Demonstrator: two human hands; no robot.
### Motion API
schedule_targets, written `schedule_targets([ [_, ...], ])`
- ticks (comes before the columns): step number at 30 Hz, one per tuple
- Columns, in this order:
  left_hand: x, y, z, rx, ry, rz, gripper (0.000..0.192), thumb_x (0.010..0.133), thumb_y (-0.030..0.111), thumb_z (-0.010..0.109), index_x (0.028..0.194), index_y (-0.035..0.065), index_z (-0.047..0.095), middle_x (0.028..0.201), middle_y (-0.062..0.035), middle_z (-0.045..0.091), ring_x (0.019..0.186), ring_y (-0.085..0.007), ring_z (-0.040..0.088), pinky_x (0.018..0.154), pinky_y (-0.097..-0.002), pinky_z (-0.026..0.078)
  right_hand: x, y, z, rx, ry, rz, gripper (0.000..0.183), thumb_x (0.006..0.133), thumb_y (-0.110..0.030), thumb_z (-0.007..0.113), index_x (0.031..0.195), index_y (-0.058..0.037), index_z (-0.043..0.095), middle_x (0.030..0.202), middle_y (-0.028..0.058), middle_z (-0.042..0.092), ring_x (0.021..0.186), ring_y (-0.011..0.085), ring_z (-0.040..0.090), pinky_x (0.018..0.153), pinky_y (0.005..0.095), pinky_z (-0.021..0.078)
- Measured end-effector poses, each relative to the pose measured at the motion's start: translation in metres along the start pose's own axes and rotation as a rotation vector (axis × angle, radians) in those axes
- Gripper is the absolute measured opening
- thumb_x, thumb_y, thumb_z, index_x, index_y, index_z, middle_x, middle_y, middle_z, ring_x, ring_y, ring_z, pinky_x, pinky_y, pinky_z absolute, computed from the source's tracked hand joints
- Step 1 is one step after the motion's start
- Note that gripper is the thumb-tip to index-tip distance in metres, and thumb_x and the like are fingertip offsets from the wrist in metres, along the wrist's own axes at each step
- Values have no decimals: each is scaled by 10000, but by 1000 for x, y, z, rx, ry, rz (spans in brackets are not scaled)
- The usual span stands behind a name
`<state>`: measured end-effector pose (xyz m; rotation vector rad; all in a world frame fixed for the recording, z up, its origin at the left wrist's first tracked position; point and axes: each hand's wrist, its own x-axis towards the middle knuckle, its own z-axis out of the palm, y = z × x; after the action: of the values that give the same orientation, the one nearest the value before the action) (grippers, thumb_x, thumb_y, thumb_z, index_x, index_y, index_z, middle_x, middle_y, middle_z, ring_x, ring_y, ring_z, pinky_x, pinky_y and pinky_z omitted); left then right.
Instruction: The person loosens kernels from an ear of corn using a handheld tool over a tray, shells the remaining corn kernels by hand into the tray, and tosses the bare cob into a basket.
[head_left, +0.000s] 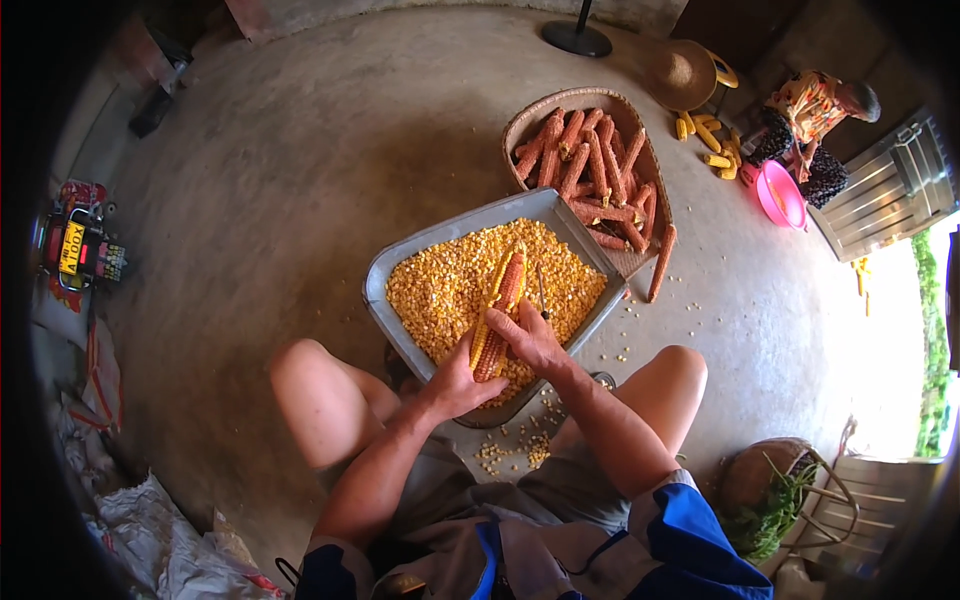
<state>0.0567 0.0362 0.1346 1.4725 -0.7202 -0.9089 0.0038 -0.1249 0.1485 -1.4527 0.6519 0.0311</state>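
Observation:
A partly shelled corn cob (504, 311) is tilted above a grey metal tray (397, 262) full of loose yellow corn kernels (442, 277). Yellow kernels still line the cob's left side; its reddish core is bare on the face towards me. My left hand (457, 384) grips the lower end. My right hand (534, 337) has its thumb across the cob's middle, and its other fingers are largely hidden. Beside the right fingers a thin metal tool (541, 289) with a dark base sticks up; whether the hand holds it, I cannot tell.
Beyond the tray, a woven basket (517, 139) holds many bare cobs, with one cob (661, 262) leaning outside. Kernels (495, 454) lie scattered between my feet. At right, a seated person (814, 120) works by a pink basin (780, 195); a basket with greens (765, 480) stands nearer.

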Motion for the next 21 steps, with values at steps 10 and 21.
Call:
schedule_targets([
  [10,4,-17,-4,-40,10,-26,799,774,50,720,1434,17,271,1309,-122,483,1206,-205,495,1019,-342,413,1,2,-1,-37,-17,8,503,821,-356,677,1085,42,517,921,121,607,850,191,587,729,329,488],
  [21,6,0,2,180,32,93,675,809,23,677,1389,25,331,1292,-104,495,1199,-190,486,1019,-344,408,3,18,9,-59,-62,-176,658,795,-424,748,1152,66,492,1019,164,640,914,205,632,753,356,518],
])
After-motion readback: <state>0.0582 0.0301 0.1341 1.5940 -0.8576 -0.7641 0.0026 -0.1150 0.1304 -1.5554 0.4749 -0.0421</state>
